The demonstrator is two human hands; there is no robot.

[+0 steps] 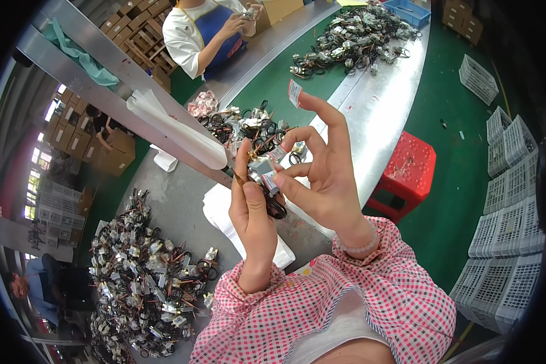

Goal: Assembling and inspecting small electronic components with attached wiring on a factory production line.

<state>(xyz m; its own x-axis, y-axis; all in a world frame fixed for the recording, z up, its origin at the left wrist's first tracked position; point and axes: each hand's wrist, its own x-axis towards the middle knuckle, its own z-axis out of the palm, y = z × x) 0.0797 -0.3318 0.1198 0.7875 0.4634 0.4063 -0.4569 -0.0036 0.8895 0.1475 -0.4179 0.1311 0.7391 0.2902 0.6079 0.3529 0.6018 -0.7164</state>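
Note:
In front of my chest, my left hand (253,212) is closed around a small boxy metal part (262,167) that looks like a capillary thermostat, with a coiled black tube and a copper-coloured end. A white printed label (270,181) lies against its side. My right hand (327,176) pinches at that label with the thumb and a finger, touching the thermostat. Its index finger is raised, with another label (294,93) stuck on the tip. A further label (277,153) clings to the middle fingertip. Part of the thermostat is hidden by my fingers.
Similar parts lie in heaps at the lower left (151,273), beyond my hands (249,127) and at the far end (358,39). A metal post with a white roll (176,130) slants past my left hand. A red stool (406,170) and grey crates (503,242) stand right. A co-worker (206,36) works opposite.

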